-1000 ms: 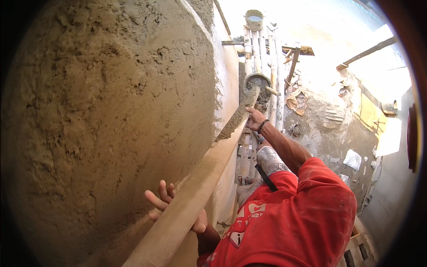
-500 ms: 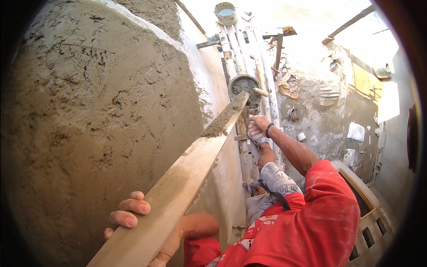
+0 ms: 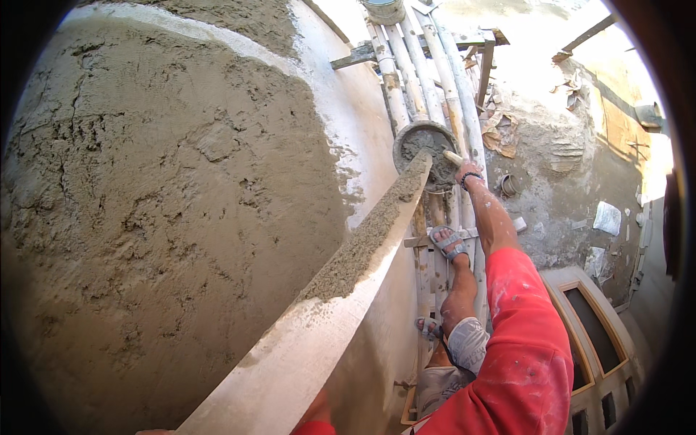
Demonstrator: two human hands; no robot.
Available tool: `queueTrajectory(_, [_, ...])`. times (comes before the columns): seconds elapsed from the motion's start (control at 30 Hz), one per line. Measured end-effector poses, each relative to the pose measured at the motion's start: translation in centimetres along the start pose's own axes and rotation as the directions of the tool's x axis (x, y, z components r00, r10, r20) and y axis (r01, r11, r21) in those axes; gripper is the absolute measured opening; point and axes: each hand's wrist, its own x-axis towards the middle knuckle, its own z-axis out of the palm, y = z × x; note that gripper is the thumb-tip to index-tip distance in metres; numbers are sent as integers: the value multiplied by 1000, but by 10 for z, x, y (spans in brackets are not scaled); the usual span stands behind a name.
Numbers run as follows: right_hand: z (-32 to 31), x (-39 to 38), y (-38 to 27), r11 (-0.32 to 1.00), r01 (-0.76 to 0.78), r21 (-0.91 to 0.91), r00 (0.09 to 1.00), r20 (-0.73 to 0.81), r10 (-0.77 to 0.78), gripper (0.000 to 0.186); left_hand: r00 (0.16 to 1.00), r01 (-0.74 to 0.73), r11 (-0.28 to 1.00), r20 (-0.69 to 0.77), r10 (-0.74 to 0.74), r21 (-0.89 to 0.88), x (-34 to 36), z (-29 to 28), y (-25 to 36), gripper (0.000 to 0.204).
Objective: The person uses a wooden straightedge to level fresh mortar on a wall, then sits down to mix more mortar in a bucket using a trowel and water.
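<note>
A long, straight board (image 3: pixel 290 370) slants from the lower left up to the bucket, wet mortar (image 3: pixel 355 250) lying along its upper length. Only a sliver of my left hand (image 3: pixel 154 432) shows at the bottom edge, against the board's left side; the rest is cut off. My right hand (image 3: pixel 470 172), with a dark beaded bracelet at the wrist, is closed at the end of the pale handle of a trowel (image 3: pixel 453 157). The trowel's blade is hidden in the mortar inside the round bucket (image 3: pixel 400 151). The board's far tip reaches over this bucket.
To the left rises a wall (image 3: pixel 181 239) coated in rough, wet plaster. I stand in sandals on a scaffold of pale poles (image 3: pixel 413 69). A second bucket (image 3: pixel 384 11) is at its far end. Below right lie debris, a small pail (image 3: pixel 510 185) and a framed panel (image 3: pixel 594 326).
My right hand has moved forward to the trowel handle in the bucket. The view has shifted, my left hand has nearly left the picture, and mortar covers more of the board.
</note>
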Motion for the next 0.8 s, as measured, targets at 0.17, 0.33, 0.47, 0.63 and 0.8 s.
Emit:
queueTrajectory(0.17, [25,20,-10,989,140,49,989,-60,-137,34,977,-8,997,-212,-8,-76,9,3,26,17])
queueTrajectory(0.33, [4,-29,-28,959,278,62,960,12,-279,35,976,3,996,-215,-22,-86,10,-8,33,16])
queueTrajectory(0.47, [-30,-88,7,954,298,28,954,-8,-298,35,999,28,997,45,-25,-73,8,-23,30,35])
queueTrajectory(0.63, [-48,-157,64,849,225,479,974,-95,-204,43,962,31,998,271,-14,-56,-2,-27,21,61])
queueTrajectory(0.8, [-103,-289,85,539,280,794,923,-69,-378,30,933,-17,999,359,26,-29,-17,-23,23,83])
